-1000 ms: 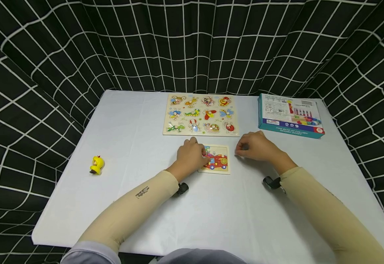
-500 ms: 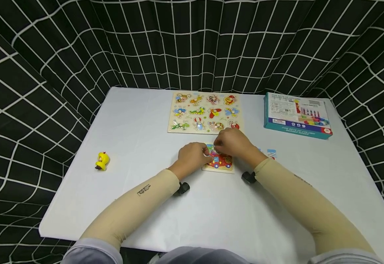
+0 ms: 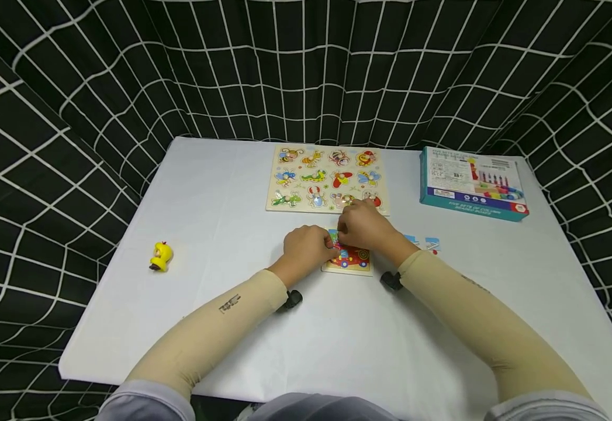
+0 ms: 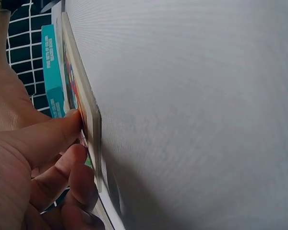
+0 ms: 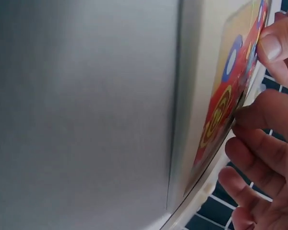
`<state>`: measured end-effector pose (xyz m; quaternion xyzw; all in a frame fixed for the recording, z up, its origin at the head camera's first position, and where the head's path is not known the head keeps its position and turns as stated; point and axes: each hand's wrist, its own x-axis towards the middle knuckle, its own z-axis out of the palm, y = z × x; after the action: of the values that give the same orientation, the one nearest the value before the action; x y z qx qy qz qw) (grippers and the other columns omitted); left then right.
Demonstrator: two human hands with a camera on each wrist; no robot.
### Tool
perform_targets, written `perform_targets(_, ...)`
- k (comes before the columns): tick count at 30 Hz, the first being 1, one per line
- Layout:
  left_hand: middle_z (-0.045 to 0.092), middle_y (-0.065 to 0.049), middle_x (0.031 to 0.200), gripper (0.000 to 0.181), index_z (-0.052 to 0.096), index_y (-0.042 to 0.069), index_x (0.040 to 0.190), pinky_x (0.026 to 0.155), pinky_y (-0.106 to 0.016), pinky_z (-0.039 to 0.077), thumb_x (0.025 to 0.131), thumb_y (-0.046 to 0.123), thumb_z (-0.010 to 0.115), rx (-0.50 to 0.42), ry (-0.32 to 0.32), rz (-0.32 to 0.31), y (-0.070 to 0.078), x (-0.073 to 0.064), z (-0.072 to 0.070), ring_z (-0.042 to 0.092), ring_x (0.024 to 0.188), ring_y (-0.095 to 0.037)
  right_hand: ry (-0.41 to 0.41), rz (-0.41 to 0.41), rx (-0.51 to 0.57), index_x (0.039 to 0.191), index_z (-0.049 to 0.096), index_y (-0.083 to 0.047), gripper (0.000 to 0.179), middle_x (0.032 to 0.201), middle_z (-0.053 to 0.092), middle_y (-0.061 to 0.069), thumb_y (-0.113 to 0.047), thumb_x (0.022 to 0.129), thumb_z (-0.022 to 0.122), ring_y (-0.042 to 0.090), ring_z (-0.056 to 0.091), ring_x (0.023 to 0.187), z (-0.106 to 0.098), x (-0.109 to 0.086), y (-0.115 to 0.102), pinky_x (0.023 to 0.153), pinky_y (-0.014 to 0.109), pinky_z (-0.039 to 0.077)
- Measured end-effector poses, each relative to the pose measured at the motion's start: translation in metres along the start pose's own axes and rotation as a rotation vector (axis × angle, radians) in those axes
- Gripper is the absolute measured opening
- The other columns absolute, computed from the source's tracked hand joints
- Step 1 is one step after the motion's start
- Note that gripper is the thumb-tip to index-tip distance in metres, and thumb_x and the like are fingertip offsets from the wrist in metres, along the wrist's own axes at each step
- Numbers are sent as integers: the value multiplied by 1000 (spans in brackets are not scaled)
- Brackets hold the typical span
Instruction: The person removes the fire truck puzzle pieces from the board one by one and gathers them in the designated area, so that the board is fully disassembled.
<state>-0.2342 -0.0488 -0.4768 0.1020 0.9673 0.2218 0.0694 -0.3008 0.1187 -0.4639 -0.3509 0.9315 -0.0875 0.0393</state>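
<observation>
A square car jigsaw puzzle (image 3: 355, 258) in a pale frame lies flat on the white table (image 3: 311, 351), slightly right of the centre of the head view. The left hand (image 3: 306, 248) is positioned at its left side: the thumb presses on the printed face, and the remaining fingers are bent at the board edge, gripping the puzzle. The right hand (image 3: 366, 225) is positioned over the upper part of the puzzle, with thumb and index fingertips touching its face and the other fingers bent; whether a piece is pinched between these fingertips cannot be told. The visible picture shows a red car with blue wheels. Two loose pieces, a right piece (image 3: 432, 244) and a left piece (image 3: 411, 238), lie right of the puzzle, the left one partly covered by the right wrist. An insect board (image 3: 301, 190) occupies the upper centre of the frame, its lower right edge partly covered by the right hand. A teal-edged box (image 3: 471, 181) lies at upper right, printed side up. A yellow toy figure (image 3: 161, 257) is located at centre left, well apart from both hands. A black curtain (image 3: 253, 88) with a white grid encloses the table's far edge.
</observation>
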Motion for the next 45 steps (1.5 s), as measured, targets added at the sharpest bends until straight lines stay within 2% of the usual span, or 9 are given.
perform_targets(7, 58, 10, 65, 27, 63, 25, 69, 54, -33, 41, 83, 44, 76, 20, -14, 14, 6, 1, 1, 55, 63, -12, 30, 82, 36, 72, 69, -18, 12, 71, 58, -8, -27, 71, 77, 19, 52, 79, -12, -12, 13, 85, 46, 33)
perform_targets(16, 58, 7, 65, 30, 62, 23, 69, 55, -33, 40, 83, 45, 76, -6, -43, 2, 0, 1, -1, 53, 63, -14, -9, 198, 131, 76, 71, -18, 13, 73, 63, -8, -27, 75, 80, 18, 52, 79, -30, -50, 62, 84, 43, 30)
perform_targets(20, 58, 7, 66, 28, 62, 22, 70, 55, -33, 41, 84, 43, 75, -7, -60, 6, -2, 2, -3, 54, 63, -14, -51, 230, 173, 78, 72, -17, 11, 74, 66, -8, -25, 78, 80, 17, 56, 78, -29, -64, 82, 82, 44, 28)
perform_targets(25, 60, 6, 69, 25, 62, 22, 74, 56, -33, 41, 85, 41, 74, -10, -73, 16, -3, 5, -1, 54, 64, -15, -55, 232, 205, 78, 73, -16, 11, 72, 67, -9, -24, 79, 80, 16, 59, 76, -20, -67, 96, 83, 44, 25)
perform_targets(32, 62, 8, 78, 14, 72, 25, 96, 63, -32, 42, 88, 37, 73, -50, -97, 72, -1, 6, 5, 54, 72, -15, -95, 233, 143, 79, 72, -19, 10, 74, 65, -9, -27, 80, 79, 18, 55, 77, -16, -60, 91, 83, 44, 26)
perform_targets(36, 71, 4, 99, 18, 75, 28, 108, 71, -34, 46, 91, 30, 70, -36, -97, 106, 3, 7, 7, 61, 89, -17, -80, 225, 92, 80, 72, -20, 12, 76, 65, -8, -28, 79, 81, 17, 55, 79, -22, -56, 82, 84, 44, 29)
perform_targets(39, 70, 5, 113, 23, 76, 30, 111, 75, -33, 47, 91, 23, 66, -36, -107, 128, 6, 7, 9, 62, 97, -16, -63, 169, 102, 84, 75, -19, 13, 77, 65, -9, -29, 80, 81, 15, 55, 79, -23, -56, 68, 81, 41, 31)
perform_targets(42, 71, 8, 105, 23, 77, 28, 108, 69, -31, 46, 87, 26, 67, -37, -101, 137, 7, 6, 13, 61, 86, -13, -58, 85, 113, 88, 77, -17, 14, 78, 65, -10, -30, 82, 79, 13, 56, 78, -19, -59, 52, 77, 39, 32)
perform_targets(45, 70, 12, 89, 22, 77, 26, 99, 62, -31, 45, 83, 40, 71, -12, -77, 145, 11, 5, 15, 59, 75, -11, -63, 14, 68, 90, 79, -17, 15, 78, 65, -11, -30, 82, 77, 13, 57, 80, -15, -62, 38, 76, 39, 34)
